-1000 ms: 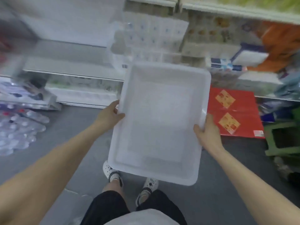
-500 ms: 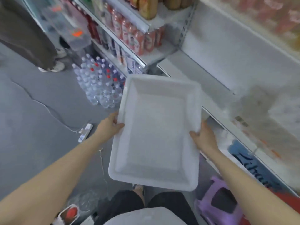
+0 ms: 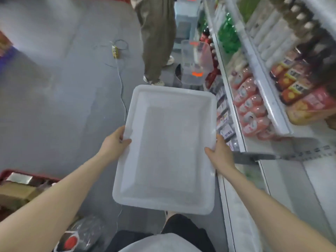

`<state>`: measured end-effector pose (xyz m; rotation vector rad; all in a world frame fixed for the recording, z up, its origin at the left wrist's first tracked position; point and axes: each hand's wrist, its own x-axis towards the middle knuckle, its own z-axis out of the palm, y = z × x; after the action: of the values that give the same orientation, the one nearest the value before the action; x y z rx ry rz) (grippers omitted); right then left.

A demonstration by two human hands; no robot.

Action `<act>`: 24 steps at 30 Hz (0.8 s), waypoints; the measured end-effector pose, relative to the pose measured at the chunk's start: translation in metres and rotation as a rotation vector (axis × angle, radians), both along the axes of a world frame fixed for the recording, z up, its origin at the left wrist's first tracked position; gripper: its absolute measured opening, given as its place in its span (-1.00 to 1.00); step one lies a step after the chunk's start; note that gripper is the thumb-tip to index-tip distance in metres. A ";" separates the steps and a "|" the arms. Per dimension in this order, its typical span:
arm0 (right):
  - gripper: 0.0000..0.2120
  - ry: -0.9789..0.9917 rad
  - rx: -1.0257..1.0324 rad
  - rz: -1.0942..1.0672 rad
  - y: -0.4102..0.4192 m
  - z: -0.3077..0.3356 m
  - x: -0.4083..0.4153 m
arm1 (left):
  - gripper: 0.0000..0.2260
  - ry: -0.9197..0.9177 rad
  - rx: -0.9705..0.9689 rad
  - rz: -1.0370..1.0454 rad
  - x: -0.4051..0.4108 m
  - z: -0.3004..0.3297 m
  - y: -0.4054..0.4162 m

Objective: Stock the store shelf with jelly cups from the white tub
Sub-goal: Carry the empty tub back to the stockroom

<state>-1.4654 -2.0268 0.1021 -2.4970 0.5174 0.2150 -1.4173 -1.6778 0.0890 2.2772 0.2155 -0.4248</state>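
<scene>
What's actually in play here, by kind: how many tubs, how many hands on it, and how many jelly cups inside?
White tub: 1
Hands gripping its rim: 2, left hand and right hand
Jelly cups in the tub: 0, it looks empty
Total: 3

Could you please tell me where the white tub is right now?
In the head view the white tub is mid-frame, held between the left hand and right hand, above the grey floor, with the shelf right.

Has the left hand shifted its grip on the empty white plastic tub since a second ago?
No. Left hand still holds the white tub's left rim at the same spot.
</scene>
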 end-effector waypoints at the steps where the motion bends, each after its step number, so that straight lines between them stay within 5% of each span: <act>1: -0.58 -0.006 0.007 0.066 0.010 0.002 0.035 | -0.65 -0.005 0.006 0.062 0.013 0.003 0.012; 10: -0.68 -0.062 0.056 0.515 0.162 0.024 0.281 | -0.58 -0.084 0.082 0.486 0.104 0.033 0.136; 24: -0.74 -0.108 0.014 0.660 0.475 0.035 0.539 | -0.61 -0.134 0.068 0.616 0.311 0.038 0.430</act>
<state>-0.9268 -1.5522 0.1368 -2.5652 -0.3664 0.3266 -1.1068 -1.2482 0.1269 2.1534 0.8399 0.0569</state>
